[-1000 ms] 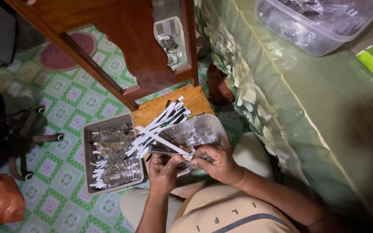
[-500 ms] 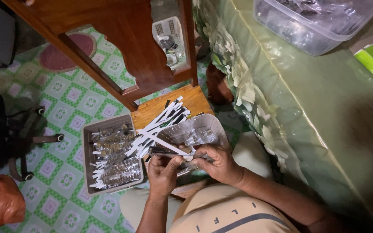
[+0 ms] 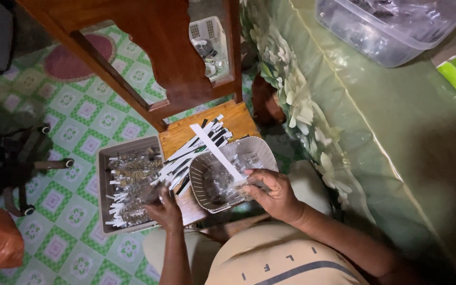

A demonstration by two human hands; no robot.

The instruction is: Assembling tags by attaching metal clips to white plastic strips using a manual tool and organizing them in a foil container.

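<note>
My right hand [image 3: 274, 194] is closed on a small clear packet with a long white strip [image 3: 218, 153] at its top, held over the round grey basket [image 3: 202, 182] that sits on the low wooden stool [image 3: 241, 120] in front of me. My left hand [image 3: 165, 210] reaches down to the grey tray [image 3: 103, 174] beside the stool, fingers curled at the edge of the filled packets [image 3: 132, 184] lying in it; I cannot tell whether that grip has closed on one or only touches them. A fan of loose white strips [image 3: 196, 150] lies across the stool between tray and basket.

As I see it, the weak point is the basket: it sits close to the stool's edge, and a push from my right hand could tip it off onto the tiled floor [image 3: 80, 126]. The loose strips could also slide off if my left wrist brushes them. The packet I hold is thin and slick, so a slack pinch might let it drop among the others.
</note>
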